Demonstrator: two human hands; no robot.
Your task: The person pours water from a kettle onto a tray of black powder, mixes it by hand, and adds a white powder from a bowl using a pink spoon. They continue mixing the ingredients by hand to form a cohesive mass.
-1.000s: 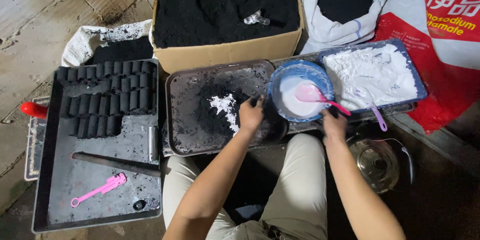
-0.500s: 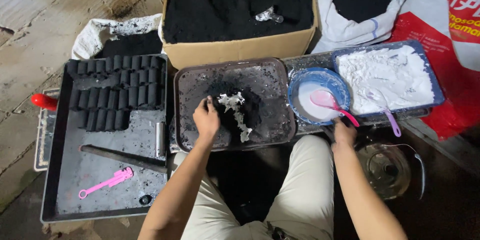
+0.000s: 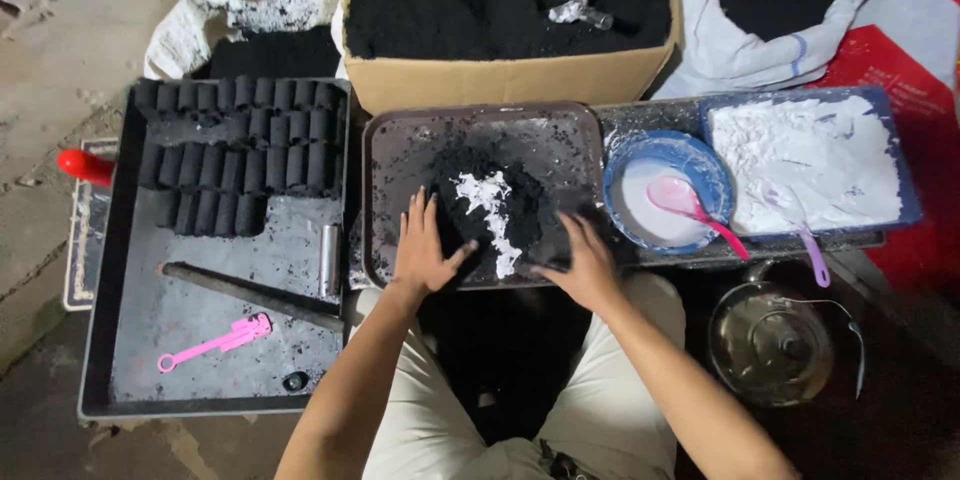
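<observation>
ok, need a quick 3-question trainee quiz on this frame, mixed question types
1. True or false: both bare hands, left hand and right hand, rest at the heap of black powder streaked with white paste on the dark metal tray.
2. Where does the pink plastic spoon lie? A) round blue bowl of white liquid B) brown cardboard box of black powder C) glass kettle
3. Fill in: the rows of black cylindrical briquettes lie on the ___ side of the heap.

Key: 1 true; 2 A; 3 left
</observation>
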